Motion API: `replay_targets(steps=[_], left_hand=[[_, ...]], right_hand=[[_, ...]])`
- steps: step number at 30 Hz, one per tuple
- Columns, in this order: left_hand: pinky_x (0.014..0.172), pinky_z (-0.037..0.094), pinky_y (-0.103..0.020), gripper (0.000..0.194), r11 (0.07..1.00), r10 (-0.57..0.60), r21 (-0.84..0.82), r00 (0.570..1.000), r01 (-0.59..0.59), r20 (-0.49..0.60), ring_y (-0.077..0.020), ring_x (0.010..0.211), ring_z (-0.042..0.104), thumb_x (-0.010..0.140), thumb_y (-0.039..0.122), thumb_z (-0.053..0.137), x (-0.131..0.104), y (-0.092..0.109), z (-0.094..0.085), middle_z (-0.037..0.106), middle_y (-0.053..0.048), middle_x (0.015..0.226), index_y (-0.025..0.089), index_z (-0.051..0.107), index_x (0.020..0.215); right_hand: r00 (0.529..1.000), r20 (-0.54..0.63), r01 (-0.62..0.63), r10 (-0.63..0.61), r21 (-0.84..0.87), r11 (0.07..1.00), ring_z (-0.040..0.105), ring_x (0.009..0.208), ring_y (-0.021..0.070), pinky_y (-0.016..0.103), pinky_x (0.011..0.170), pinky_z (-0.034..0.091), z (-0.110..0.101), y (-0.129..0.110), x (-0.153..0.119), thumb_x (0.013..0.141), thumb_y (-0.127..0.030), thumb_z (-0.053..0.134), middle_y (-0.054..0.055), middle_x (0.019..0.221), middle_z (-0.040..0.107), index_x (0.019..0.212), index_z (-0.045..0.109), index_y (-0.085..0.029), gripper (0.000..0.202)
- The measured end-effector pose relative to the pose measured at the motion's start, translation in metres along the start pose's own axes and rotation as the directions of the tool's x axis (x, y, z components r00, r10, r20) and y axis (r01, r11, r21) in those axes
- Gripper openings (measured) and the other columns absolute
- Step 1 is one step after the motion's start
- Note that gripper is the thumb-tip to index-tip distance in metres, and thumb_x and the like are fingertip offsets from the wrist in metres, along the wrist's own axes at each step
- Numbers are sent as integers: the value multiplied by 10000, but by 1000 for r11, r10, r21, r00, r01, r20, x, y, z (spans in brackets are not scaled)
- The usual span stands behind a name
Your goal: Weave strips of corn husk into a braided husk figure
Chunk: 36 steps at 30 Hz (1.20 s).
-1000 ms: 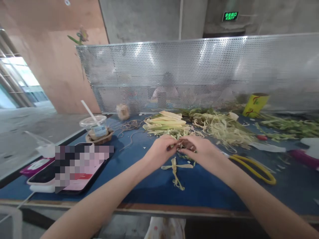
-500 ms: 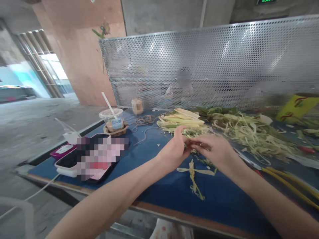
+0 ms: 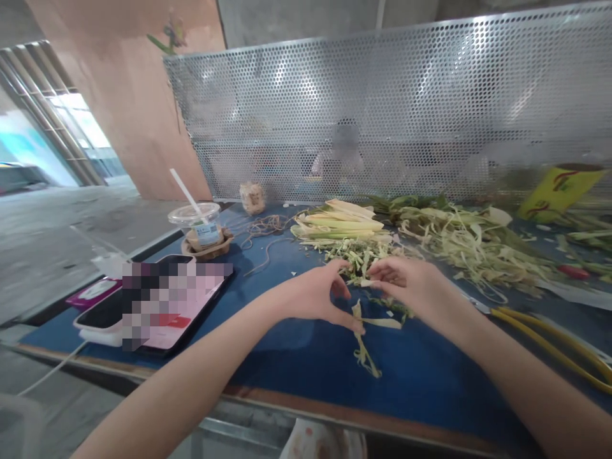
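A small cross-shaped figure of knotted husk [image 3: 366,354] lies on the blue table mat. My left hand [image 3: 325,296] is open, thumb and fingers spread apart, its thumb over the figure's upper left part. To the right, my right hand [image 3: 399,280] has its fingertips pinched together on a pale husk scrap [image 3: 367,282]. Shredded husk bits [image 3: 351,252] lie just beyond both hands. Behind them rests a stack of pale husk leaves [image 3: 339,223].
Phones [image 3: 102,309], a lidded cup with a straw [image 3: 198,226] and twine [image 3: 265,224] are on the left. A husk heap [image 3: 468,245], yellow-handled scissors [image 3: 545,338] and a yellow can [image 3: 557,191] stand right. A perforated metal screen [image 3: 382,115] runs behind.
My hands have moved apart. The left hand has opened and come down over the figure, while the right now shows a husk scrap at its fingertips. The view has shifted slightly.
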<state>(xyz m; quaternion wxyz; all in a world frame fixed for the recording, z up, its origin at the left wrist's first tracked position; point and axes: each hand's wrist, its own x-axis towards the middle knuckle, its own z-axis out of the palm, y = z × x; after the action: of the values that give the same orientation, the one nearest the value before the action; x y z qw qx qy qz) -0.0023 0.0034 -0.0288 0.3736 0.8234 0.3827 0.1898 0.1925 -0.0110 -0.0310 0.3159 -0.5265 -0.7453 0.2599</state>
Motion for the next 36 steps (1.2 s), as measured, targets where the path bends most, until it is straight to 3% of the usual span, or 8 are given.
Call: replay_targets(steps=[4, 8, 16, 20, 24, 28, 32, 36], left_hand=[[584, 390, -221, 683, 999, -16, -42, 998, 18, 56, -159, 687, 576, 568, 340, 706, 5, -6, 3, 665, -18, 762, 197, 419, 1170], [566, 394, -214, 554, 997, 79, -1, 986, -80, -144, -117, 584, 529, 657, 249, 634, 7, -3, 9, 642, 17, 698, 209, 416, 1165], [855, 388, -300, 276, 821, 553, 371, 763, -433, -334, -168, 924, 549, 758, 116, 519, -3, 15, 10, 662, -30, 768, 222, 546, 1012], [828, 407, -277, 224, 751, 643, 450, 691, -484, -330, -154, 929, 543, 770, 106, 517, -4, 13, 13, 657, -38, 812, 226, 552, 956], [742, 437, -287, 372, 818, 575, 344, 651, -460, -496, -157, 867, 548, 723, 162, 605, -2, 8, 15, 603, -33, 841, 223, 463, 1062], [587, 451, -239, 645, 934, 320, 68, 738, -351, -594, -148, 777, 570, 632, 294, 695, 0, 9, 15, 572, -42, 913, 214, 351, 1172], [618, 481, -241, 390, 977, 116, -113, 892, -182, -438, -140, 698, 601, 688, 361, 632, 1, 14, 14, 633, -21, 754, 170, 535, 1013], [621, 501, -241, 327, 948, 104, -234, 903, -217, -417, -160, 736, 625, 695, 344, 630, 2, 13, 17, 672, -41, 823, 174, 602, 973]], right_hand=[[991, 91, -96, 94, 22, 995, 626, 646, 170, 269, 529, 526, -1, 2, -1, 716, -257, 570, 40, 735, 638, 768, 567, -190, 85], [993, 79, -92, 84, 103, 990, 637, 737, 181, 292, 646, 525, 0, 1, 0, 703, -229, 585, 42, 753, 643, 780, 557, -176, 98], [997, -5, -61, 72, 473, 879, 649, 767, 156, 269, 725, 522, -12, -10, -1, 643, -296, 676, 23, 777, 667, 800, 564, -171, 230], [999, 3, -36, 41, 533, 845, 652, 749, 150, 261, 706, 531, -12, -11, -2, 640, -278, 684, 17, 752, 667, 789, 567, -168, 219], [999, -34, 47, -35, 512, 858, 654, 766, 153, 272, 731, 537, -11, -15, -3, 650, -257, 680, 24, 782, 668, 781, 564, -169, 196], [990, -73, 139, -119, 443, 886, 657, 725, 143, 250, 693, 546, -11, -21, -6, 683, -248, 654, 15, 744, 668, 776, 570, -178, 144], [952, -221, 263, -210, 249, 932, 656, 737, 142, 231, 662, 541, -7, -23, -11, 717, -195, 614, 5, 766, 671, 761, 562, -200, 68], [881, -282, 361, -380, -119, 925, 640, 830, 158, 251, 687, 521, -3, -17, -14, 772, -163, 540, 4, 867, 666, 842, 564, -232, 101]])
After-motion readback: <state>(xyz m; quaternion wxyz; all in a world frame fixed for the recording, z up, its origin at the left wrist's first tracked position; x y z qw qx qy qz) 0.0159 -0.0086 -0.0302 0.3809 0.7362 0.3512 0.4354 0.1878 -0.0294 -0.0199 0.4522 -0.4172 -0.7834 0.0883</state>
